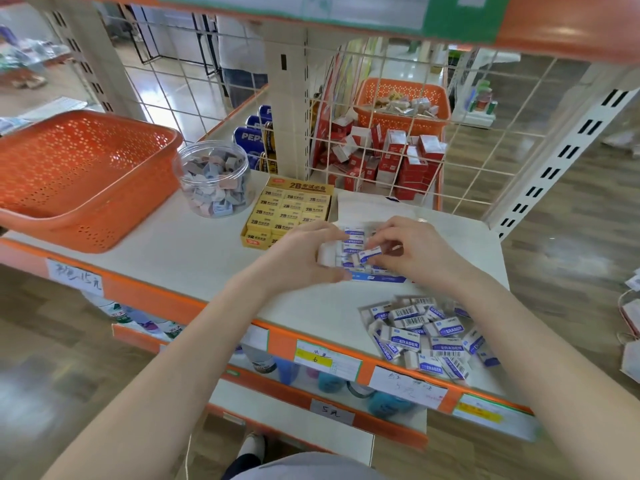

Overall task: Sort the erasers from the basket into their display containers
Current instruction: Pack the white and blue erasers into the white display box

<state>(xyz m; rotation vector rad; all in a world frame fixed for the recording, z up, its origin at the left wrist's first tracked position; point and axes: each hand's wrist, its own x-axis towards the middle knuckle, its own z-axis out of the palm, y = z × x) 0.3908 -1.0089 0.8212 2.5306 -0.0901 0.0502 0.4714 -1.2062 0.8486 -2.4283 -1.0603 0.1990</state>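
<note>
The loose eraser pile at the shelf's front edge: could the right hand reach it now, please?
Probably yes: the pile lies uncovered near the right hand, with nothing between, though that hand pinches an eraser.

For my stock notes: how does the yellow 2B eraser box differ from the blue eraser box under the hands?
Colour: the yellow 2B eraser box holds yellow erasers; the blue eraser box holds white ones with blue sleeves.
Order: the yellow box shows tidy rows; over the blue box an eraser sits askew.
Handling: the left hand grips the blue box and the right hand pinches that eraser; the yellow box is not held.
Both stand open.
</note>
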